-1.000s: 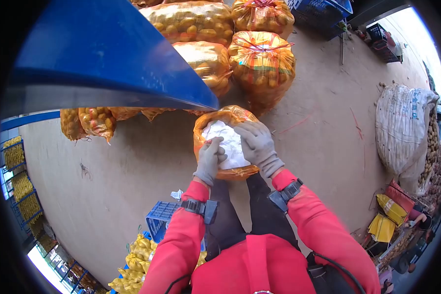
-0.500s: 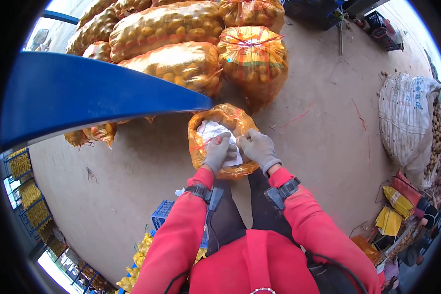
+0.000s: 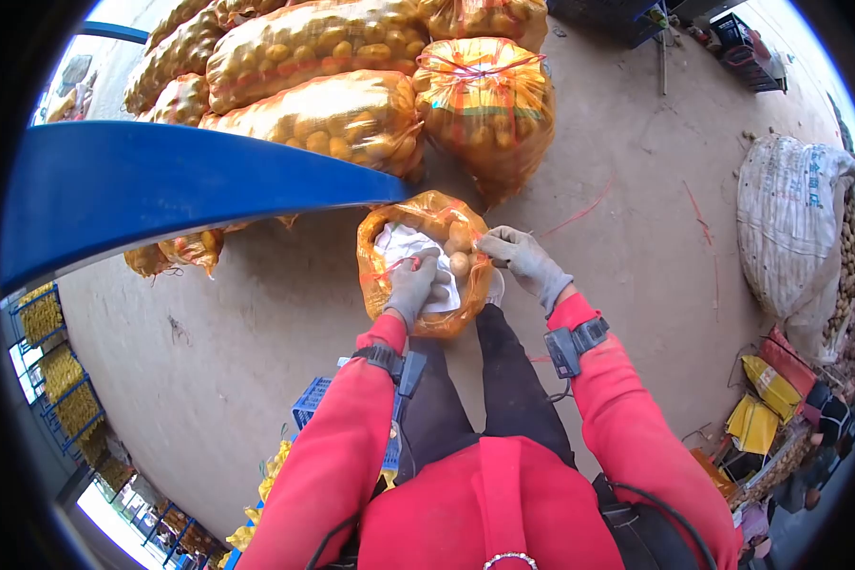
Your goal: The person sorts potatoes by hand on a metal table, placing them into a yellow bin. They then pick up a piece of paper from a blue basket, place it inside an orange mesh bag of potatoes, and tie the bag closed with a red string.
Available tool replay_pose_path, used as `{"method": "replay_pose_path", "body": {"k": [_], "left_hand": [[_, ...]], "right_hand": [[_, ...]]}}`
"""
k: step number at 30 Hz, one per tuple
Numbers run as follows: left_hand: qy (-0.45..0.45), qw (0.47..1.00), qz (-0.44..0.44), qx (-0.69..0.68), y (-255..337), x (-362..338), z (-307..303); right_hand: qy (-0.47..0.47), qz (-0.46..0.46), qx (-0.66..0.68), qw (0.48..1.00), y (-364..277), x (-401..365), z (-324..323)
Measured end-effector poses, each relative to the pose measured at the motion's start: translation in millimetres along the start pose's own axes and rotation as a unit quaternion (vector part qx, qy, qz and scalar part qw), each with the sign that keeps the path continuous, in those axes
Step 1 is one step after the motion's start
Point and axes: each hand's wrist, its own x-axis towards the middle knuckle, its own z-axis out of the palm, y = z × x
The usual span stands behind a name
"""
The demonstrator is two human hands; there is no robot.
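Note:
An orange mesh bag (image 3: 375, 237) stands below me with its mouth rolled open. Inside it, potatoes (image 3: 460, 263) show on the right, and a crumpled white sheet (image 3: 399, 243) covers the left part. My left hand (image 3: 414, 287), in a grey glove, is inside the mouth over the sheet, its fingers curled in. A small red bit shows at those fingers; what they hold is hidden. On the right side of the bag, my gloved right hand (image 3: 527, 261) pinches the rim between thumb and fingers.
Full potato sacks (image 3: 318, 114) are stacked ahead on the left. A blue beam (image 3: 199, 185) reaches in from the left, its tip close to the bag. A blue crate (image 3: 311, 399) stands by my left leg. A large white sack (image 3: 793, 228) lies at the right.
My right hand has moved right, from over the bag's opening to its rim, uncovering potatoes. My left hand remains over the white sheet.

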Motion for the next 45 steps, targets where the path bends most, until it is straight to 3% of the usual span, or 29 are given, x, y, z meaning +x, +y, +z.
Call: {"method": "replay_pose_path", "body": {"k": [4, 6, 8, 10, 12, 15, 17, 18, 21, 22, 25, 26, 28, 29, 30, 31, 32, 33, 34, 35, 37, 39, 40, 43, 45], "left_hand": [[0.007, 1.0, 0.004, -0.003, 3, -3, 2], [0.009, 1.0, 0.01, -0.012, 0, 1, 2], [0.019, 1.0, 0.002, 0.001, -8, 10, 1], [0.036, 0.999, -0.002, 0.025, -8, 12, 1], [0.059, 0.997, -0.003, 0.057, 3, 4, 3], [0.073, 0.995, 0.028, 0.061, -11, 4, -1], [0.065, 0.996, 0.038, 0.051, -20, -3, -2], [0.04, 0.996, 0.037, 0.068, -21, -9, -2], [-0.194, 0.966, 0.063, -0.158, -33, -8, -14], [-0.211, 0.957, 0.064, -0.186, -37, -19, -27], [-0.126, 0.943, 0.084, -0.296, -20, -86, -61], [-0.063, 0.941, 0.049, -0.328, -3, -108, -63], [-0.048, 0.903, 0.017, -0.428, -1, -115, -87], [-0.041, 0.878, 0.0, -0.477, -1, -117, -96], [-0.001, 0.895, 0.001, -0.446, -2, -117, -100], [-0.03, 0.918, 0.015, -0.396, -2, -123, -100], [-0.06, 0.937, 0.025, -0.344, 2, -135, -96], [-0.093, 0.952, 0.034, -0.29, 11, -149, -86], [-0.064, 0.979, 0.002, -0.196, 29, -179, -58], [-0.088, 0.978, 0.001, -0.187, 22, -185, -50], [-0.153, 0.964, 0.023, -0.215, 13, -182, -71], [-0.144, 0.963, 0.026, -0.227, 9, -183, -85], [-0.138, 0.962, 0.032, -0.234, 9, -182, -89], [-0.181, 0.955, 0.021, -0.234, 1, -157, -90], [-0.171, 0.98, 0.045, -0.088, 7, -143, -63]], "right_hand": [[0.021, -0.073, 0.001, 0.997, -24, 6, 12], [-0.031, -0.076, -0.073, 0.994, -20, 17, 21], [-0.065, 0.094, -0.032, 0.993, -21, 15, 37], [-0.115, 0.126, -0.196, 0.966, -9, -18, 63], [-0.19, -0.065, -0.495, 0.846, -15, -83, 100], [-0.122, -0.081, -0.453, 0.88, -51, -119, 103], [-0.124, -0.142, -0.488, 0.852, -31, -118, 98], [-0.125, -0.17, -0.502, 0.839, -20, -118, 96], [-0.074, -0.367, -0.601, 0.706, -22, -99, 89], [-0.011, -0.445, -0.603, 0.662, -28, -93, 88], [0.004, -0.473, -0.564, 0.677, -6, -42, 84], [-0.011, -0.413, -0.572, 0.708, 1, -32, 92], [-0.04, -0.292, -0.58, 0.759, 12, -9, 114], [-0.032, -0.289, -0.602, 0.744, 24, 8, 122], [-0.026, -0.281, -0.623, 0.73, 41, 24, 128], [-0.02, -0.27, -0.643, 0.716, 53, 31, 132], [-0.008, -0.28, -0.587, 0.76, 49, 29, 130], [-0.011, -0.226, -0.598, 0.769, 47, 35, 129], [-0.017, -0.182, -0.597, 0.781, 41, 43, 129], [-0.022, -0.139, -0.596, 0.791, 40, 46, 127], [-0.026, -0.116, -0.42, 0.9, 31, 43, 107], [0.004, -0.103, -0.187, 0.977, 18, 6, 85], [-0.018, -0.111, -0.078, 0.991, 0, -29, 70], [-0.016, -0.038, 0.022, 0.999, 25, -99, 42], [0.017, -0.044, 0.052, 0.998, 3, -116, 67]]}}
